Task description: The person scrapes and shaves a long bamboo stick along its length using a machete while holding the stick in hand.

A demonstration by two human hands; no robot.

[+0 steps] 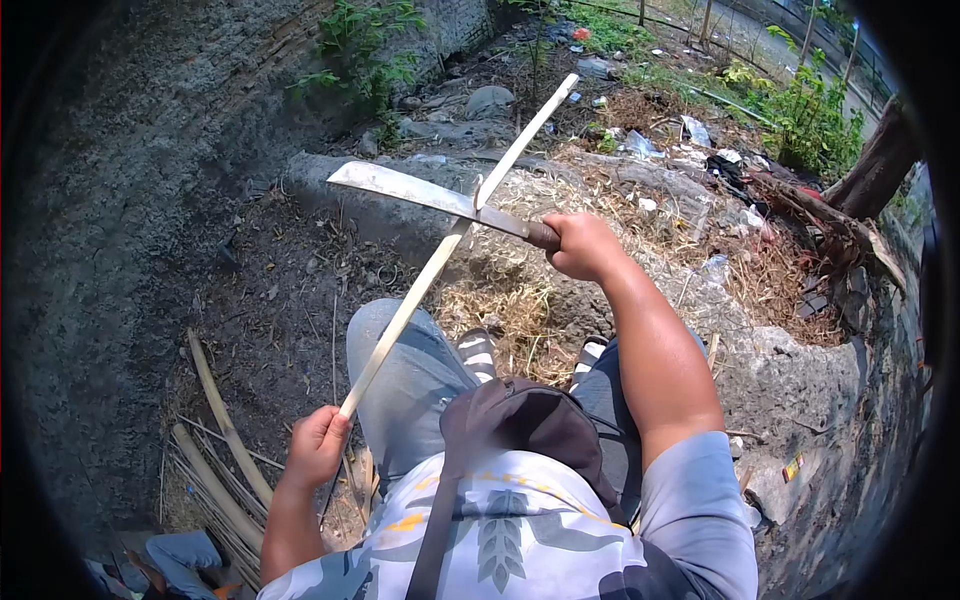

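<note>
My right hand (582,246) is closed round the brown handle of a machete (405,188), its broad blade pointing to the left. In my left hand (318,443) is the near end of a long, pale bamboo strip (415,295), which slants up and away to the right. The blade lies across the strip a little beyond its middle, touching or nearly touching it. A small curled shaving (478,188) stands up by the blade where the two cross. Below the strip are my jeans-clad knees, with a dark bag (520,430) at my waist.
Bamboo poles (225,415) and thin strips lie on the ground at the left. Dry shavings (505,310) cover the ground around my feet. A rough wall (130,200) rises on the left, a tree trunk (888,160) at the right. Someone's jeans-clad leg (185,560) shows at lower left.
</note>
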